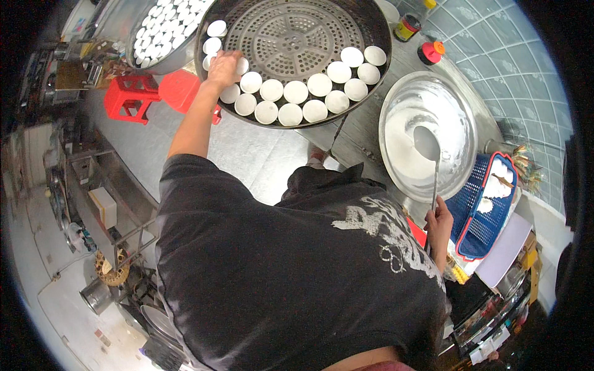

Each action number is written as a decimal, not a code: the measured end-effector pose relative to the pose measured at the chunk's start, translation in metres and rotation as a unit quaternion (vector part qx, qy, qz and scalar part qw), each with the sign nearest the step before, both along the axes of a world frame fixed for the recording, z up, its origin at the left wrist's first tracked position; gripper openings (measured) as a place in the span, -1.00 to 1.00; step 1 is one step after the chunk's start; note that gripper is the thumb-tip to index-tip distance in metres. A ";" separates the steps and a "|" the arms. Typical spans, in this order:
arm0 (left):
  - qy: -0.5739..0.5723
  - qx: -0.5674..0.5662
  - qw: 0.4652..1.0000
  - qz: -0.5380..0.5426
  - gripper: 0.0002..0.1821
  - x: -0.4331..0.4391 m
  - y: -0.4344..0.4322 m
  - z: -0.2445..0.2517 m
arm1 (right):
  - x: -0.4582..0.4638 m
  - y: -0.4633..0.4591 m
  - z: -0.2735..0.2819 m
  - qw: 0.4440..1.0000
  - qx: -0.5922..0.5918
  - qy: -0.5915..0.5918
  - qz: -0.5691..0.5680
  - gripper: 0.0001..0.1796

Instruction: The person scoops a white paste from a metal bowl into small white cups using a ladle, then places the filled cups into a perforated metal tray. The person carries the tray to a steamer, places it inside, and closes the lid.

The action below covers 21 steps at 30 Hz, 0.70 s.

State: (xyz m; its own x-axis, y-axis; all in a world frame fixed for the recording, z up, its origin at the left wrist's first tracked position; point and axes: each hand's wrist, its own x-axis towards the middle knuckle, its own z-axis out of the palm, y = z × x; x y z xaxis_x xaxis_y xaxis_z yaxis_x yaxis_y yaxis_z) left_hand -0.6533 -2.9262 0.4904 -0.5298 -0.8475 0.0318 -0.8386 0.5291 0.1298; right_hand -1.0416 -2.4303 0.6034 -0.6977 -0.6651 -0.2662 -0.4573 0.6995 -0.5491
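Observation:
My left hand point(224, 69) is over small white cups at the left side of a large round perforated steamer tray point(297, 41); its fingertips touch a white cup point(242, 66), and whether they grip it is hidden. Two curved rows of white cups point(296, 92) line the tray's near edge. On the right, my right hand point(438, 225) is closed round the long handle of a metal ladle point(427, 143). The ladle's bowl rests inside a wide metal basin point(390, 134) that holds white batter or liquid point(403, 153).
A metal vessel point(162, 68) full of white cups stands beyond the tray's left side. Red plastic stools point(132, 98) are on the floor at left. Right of the basin is a blue plastic basket point(480, 232). A red bottle with an orange cap point(431, 52) stands near the tiled wall.

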 end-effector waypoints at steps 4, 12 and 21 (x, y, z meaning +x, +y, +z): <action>-0.017 0.013 1.000 0.000 -0.37 0.001 0.003 0.002 | -0.005 0.001 -0.002 1.000 0.004 0.003 -0.003 -0.46; -0.067 0.006 0.997 -0.033 -0.34 -0.011 -0.011 -0.012 | -0.020 -0.005 0.002 0.999 0.013 0.032 0.004 -0.49; -0.128 -0.045 0.987 -0.080 -0.08 -0.114 0.007 0.054 | -0.109 0.017 -0.009 0.987 0.076 0.142 0.029 -0.49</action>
State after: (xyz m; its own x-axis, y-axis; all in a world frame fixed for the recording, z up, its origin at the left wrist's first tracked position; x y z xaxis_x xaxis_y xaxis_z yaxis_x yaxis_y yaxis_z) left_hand -0.7671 -2.9195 0.5446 -0.6567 -0.7525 -0.0495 -0.7428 0.6568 -0.1298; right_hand -1.1502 -2.4135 0.5940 -0.7208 -0.6731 -0.1656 -0.6185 0.7324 -0.2847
